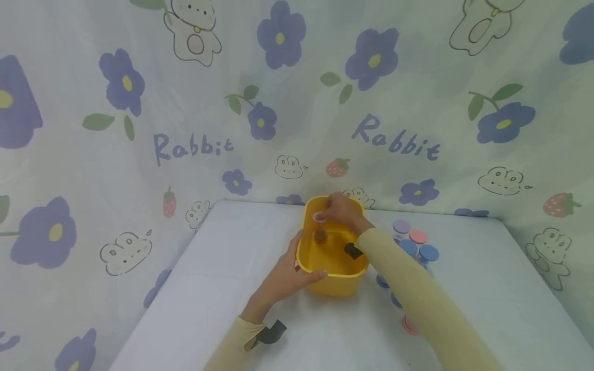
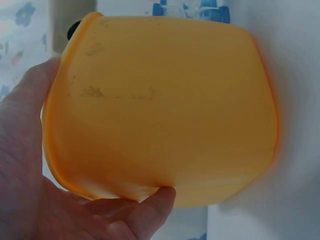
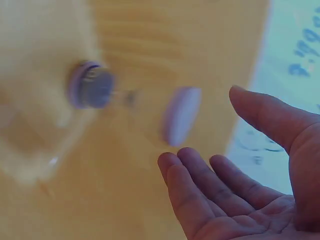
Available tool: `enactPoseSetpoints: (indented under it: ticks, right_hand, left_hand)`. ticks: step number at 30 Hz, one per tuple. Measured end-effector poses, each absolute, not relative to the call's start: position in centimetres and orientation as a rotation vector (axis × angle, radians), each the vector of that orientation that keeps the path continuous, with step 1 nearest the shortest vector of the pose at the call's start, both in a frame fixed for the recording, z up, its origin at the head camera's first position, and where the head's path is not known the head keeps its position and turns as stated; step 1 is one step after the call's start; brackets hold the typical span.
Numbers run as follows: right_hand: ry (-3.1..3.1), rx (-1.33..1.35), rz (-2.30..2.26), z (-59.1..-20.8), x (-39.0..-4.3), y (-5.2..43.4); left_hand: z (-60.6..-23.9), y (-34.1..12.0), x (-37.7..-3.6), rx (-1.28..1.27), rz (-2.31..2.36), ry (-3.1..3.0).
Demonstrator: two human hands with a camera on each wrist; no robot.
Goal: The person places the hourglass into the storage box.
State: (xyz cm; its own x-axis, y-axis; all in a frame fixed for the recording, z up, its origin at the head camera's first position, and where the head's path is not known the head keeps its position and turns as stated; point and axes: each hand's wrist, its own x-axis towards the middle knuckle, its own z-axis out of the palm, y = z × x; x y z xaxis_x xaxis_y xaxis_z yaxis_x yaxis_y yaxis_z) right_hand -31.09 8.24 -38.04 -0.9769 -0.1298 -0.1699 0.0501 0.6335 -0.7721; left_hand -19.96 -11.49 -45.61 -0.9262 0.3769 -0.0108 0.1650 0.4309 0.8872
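Observation:
A yellow plastic bin stands on the table. My left hand grips its near left corner, thumb at the front rim and fingers along the outer left side; the left wrist view shows the bin's outer wall and a bent finger against it. Inside the bin is a sand timer with a purple cap and dark contents, blurred in the right wrist view. My right hand reaches into the bin's far end. Its thumb and fingers are spread beside the timer, with a gap between.
Right of the bin, partly behind my right sleeve, stand several small pieces with purple, pink and blue caps. A patterned cloth hangs behind the white table.

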Motion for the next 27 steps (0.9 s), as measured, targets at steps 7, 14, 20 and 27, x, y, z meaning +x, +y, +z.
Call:
enactPoseSetpoints:
  ticks: [7,14,20,27]
  right_hand:
    - [2.693,-0.212,-1.336,-34.3,-30.0,8.4]
    - [2.809,-0.419,-1.375,-30.3,-26.6,9.3]
    - [2.857,-0.491,-1.425,-27.5,-23.1,11.4]
    - [2.913,-0.504,-1.439,-26.0,-19.4,14.3]
  left_hand:
    - [-45.6,-11.5,-20.0,0.441,1.488,2.489]
    - [-45.4,-11.4,-19.9,0.409,1.469,2.486]
    - [-45.4,-11.4,-19.9,0.412,1.472,2.487]
    - [-45.6,-11.5,-19.9,0.422,1.484,2.477]
